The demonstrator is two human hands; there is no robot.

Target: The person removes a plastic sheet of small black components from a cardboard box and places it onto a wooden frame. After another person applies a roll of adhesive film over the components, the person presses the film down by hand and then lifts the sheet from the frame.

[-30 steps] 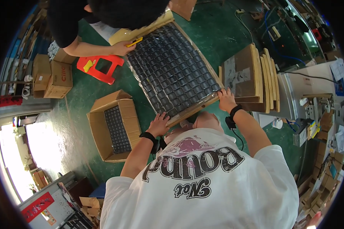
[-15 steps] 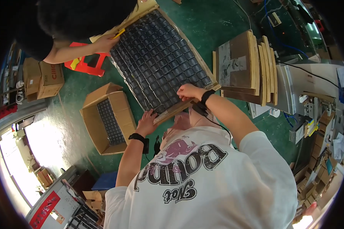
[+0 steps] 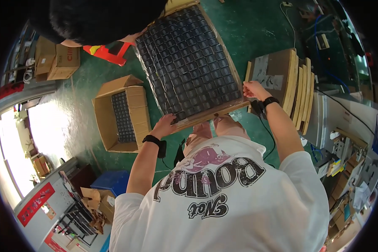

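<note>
A wood-edged board [image 3: 206, 112] lies before me, bearing rows of small black square pieces [image 3: 193, 63] under shiny clear film. At its near left corner, my left hand [image 3: 164, 126] has its fingers curled over the edge against the end of a row; what they grip is hidden. My right hand [image 3: 256, 90] is closed just past the near right corner, and whatever its fingers hold is too small to make out. A co-worker's hand [image 3: 134, 38] rests at the far left side of the board, partly covered by that person's dark head [image 3: 101, 21].
Left of the board stands an open cardboard box [image 3: 140, 113] with more black pieces [image 3: 122, 117] inside. A red plastic stool [image 3: 113, 56] is behind it. Several wood-edged boards [image 3: 277, 75] lean in a stack at the right. Another carton [image 3: 65, 61] sits far left.
My right hand has moved right, from over the black pieces to beyond the board's corner. My left fingers have curled in. The co-worker's head leans further over, and the yellow tool is out of sight.
</note>
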